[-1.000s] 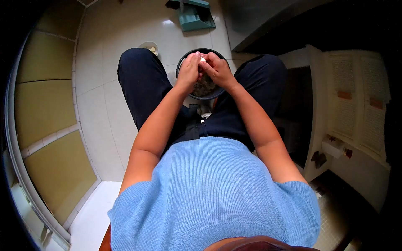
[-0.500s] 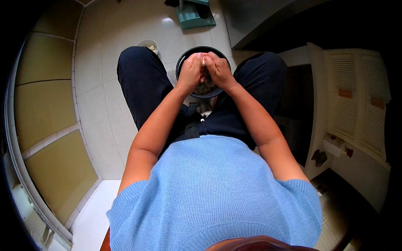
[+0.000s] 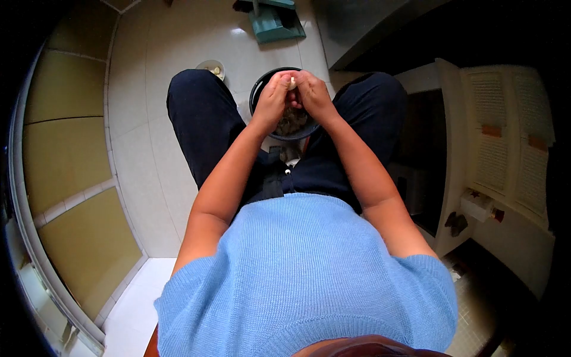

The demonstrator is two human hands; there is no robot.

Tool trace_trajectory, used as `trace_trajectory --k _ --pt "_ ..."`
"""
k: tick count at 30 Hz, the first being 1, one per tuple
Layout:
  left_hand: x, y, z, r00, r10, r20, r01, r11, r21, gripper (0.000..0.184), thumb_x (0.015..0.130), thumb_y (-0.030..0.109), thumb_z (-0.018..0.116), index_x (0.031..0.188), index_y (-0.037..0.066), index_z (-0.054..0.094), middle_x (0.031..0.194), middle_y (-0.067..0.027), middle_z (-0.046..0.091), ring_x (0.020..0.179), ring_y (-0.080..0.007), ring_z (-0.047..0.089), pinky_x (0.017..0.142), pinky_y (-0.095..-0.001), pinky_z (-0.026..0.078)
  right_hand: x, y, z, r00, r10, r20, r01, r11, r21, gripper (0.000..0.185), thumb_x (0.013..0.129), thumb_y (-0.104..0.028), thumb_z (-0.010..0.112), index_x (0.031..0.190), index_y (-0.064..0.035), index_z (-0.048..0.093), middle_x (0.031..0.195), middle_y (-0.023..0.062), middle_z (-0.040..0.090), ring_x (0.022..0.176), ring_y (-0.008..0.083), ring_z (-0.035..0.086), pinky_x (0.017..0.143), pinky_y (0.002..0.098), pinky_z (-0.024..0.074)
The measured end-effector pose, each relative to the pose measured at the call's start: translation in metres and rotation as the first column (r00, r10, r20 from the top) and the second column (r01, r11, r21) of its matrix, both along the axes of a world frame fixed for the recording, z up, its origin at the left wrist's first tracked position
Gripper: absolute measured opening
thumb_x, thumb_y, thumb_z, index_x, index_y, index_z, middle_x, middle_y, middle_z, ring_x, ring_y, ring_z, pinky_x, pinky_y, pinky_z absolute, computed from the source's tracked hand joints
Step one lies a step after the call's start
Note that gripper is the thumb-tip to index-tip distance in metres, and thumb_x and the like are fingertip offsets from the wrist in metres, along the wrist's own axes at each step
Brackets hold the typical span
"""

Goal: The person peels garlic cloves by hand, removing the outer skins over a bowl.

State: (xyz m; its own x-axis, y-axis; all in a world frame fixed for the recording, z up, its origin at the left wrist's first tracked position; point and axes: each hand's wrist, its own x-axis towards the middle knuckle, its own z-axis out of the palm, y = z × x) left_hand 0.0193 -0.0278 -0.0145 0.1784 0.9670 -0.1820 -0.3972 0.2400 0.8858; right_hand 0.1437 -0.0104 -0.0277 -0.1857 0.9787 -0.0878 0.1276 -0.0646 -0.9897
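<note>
Your left hand (image 3: 272,101) and right hand (image 3: 315,99) pinch a part-hidden white piece (image 3: 292,84), probably light and firm; grip its sides.

Ribbed knit top (image 3: 303,262), glossy tiles (image 3: 172,53)

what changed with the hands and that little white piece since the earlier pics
The fingers of the left hand and right hand have shifted slightly around the small white piece, so it shows differently between them. Nothing was visibly picked up or let go. Both hands stayed over the dark bucket; the bowl and dustpan stayed put on the floor.
</note>
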Motion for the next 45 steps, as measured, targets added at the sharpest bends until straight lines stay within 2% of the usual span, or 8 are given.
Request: trace_trajectory --k 1,5,10,12,17,19,31,45 --pt "-0.001 0.004 -0.004 1.0 -0.002 0.0 0.002 1.0 0.002 0.032 0.097 0.029 0.037 0.106 0.002 0.052 0.072 0.0006 0.05 0.06 -0.0074 0.047 0.054 -0.0208 0.043 -0.002 0.008 -0.005 0.998 -0.058 0.032 0.053 0.987 0.152 0.035 0.094 -0.029 0.041 0.09 0.0 0.06 0.063 0.0071 0.057 0.059 0.0124 0.055 0.055 0.0283 0.0448" --pt "-0.016 0.011 -0.013 0.97 -0.082 -0.229 0.111 0.987 0.117 0.033 0.095 0.029 0.044 0.116 0.004 0.05 0.091 -0.0016 0.056 0.078 -0.0078 0.053 0.067 -0.0207 0.045 0.003 0.015 -0.011 0.998 -0.055 0.033 0.052 0.994 0.096 0.033 0.093 -0.028 0.045 0.087 0.0 0.061 0.065 0.0056 0.058 0.059 0.0108 0.055 0.054 0.0247 0.0431" --pt "-0.016 0.011 -0.005 0.978 -0.024 -0.208 0.039 0.997 0.067 0.032 0.091 0.02 0.052 0.118 0.003 0.048 0.099 -0.0032 0.057 0.084 -0.0089 0.056 0.071 -0.0213 0.046 0.003 0.014 0.013 0.922 -0.092 -0.375 -0.015 0.962 -0.274 0.024 0.087 -0.023 0.06 0.092 0.0002 0.062 0.07 0.0001 0.059 0.059 0.0064 0.052 0.052 0.0193 0.0405" --pt "-0.014 0.011 -0.006 0.997 0.068 -0.034 -0.068 0.998 -0.008 0.031 0.09 0.016 0.054 0.118 0.002 0.048 0.098 -0.0048 0.058 0.086 -0.0106 0.057 0.074 -0.0231 0.048 0.001 0.014 0.011 0.929 -0.079 -0.361 -0.016 0.967 -0.254 0.023 0.086 -0.021 0.061 0.093 0.0009 0.061 0.072 0.0009 0.06 0.06 0.006 0.053 0.052 0.0187 0.0407" --pt "-0.013 0.011 -0.011 0.996 0.073 -0.044 -0.075 0.996 -0.038 0.031 0.09 0.013 0.053 0.119 0.002 0.048 0.098 -0.0071 0.059 0.088 -0.0123 0.058 0.076 -0.0246 0.048 -0.003 0.012 0.019 0.922 -0.095 -0.375 0.002 0.971 -0.24 0.024 0.083 -0.018 0.064 0.095 0.0027 0.06 0.078 0.0033 0.062 0.063 0.0064 0.055 0.053 0.0179 0.0412" --pt "-0.014 0.01 -0.007 0.995 0.06 -0.074 -0.062 0.998 -0.027 0.033 0.091 0.013 0.052 0.121 0.002 0.047 0.098 -0.0076 0.059 0.088 -0.0124 0.058 0.077 -0.0245 0.048 -0.003 0.011 0.021 0.921 -0.086 -0.379 -0.02 0.964 -0.266 0.021 0.084 -0.018 0.063 0.097 -0.001 0.059 0.072 -0.0024 0.057 0.05 0.0 0.04 0.042 0.0145 0.0279" --pt "-0.019 0.01 0.006 0.997 -0.034 -0.069 0.037 0.998 0.053 0.033 0.089 0.007 0.05 0.122 0.002 0.051 0.101 -0.0062 0.06 0.087 -0.0103 0.057 0.076 -0.0222 0.047 0.017 0.017 0.029 0.926 -0.03 -0.377 -0.115 0.928 -0.355 0.011 0.083 -0.014 0.062 0.089 -0.0042 0.062 0.068 -0.0011 0.055 0.047 0.0007 0.04 0.041 0.0143 0.0266" --pt "-0.018 0.007 -0.008 0.923 -0.085 -0.376 0.183 0.955 0.233 0.031 0.087 -0.001 0.05 0.117 0.001 0.055 0.099 -0.0048 0.062 0.089 -0.0093 0.057 0.08 -0.0233 0.046 0.02 0.014 0.026 0.948 -0.01 -0.317 -0.133 0.894 -0.427 0.012 0.08 -0.016 0.062 0.079 -0.0098 0.052 0.063 -0.0023 0.051 0.047 0.0022 0.04 0.038 0.0159 0.0247"
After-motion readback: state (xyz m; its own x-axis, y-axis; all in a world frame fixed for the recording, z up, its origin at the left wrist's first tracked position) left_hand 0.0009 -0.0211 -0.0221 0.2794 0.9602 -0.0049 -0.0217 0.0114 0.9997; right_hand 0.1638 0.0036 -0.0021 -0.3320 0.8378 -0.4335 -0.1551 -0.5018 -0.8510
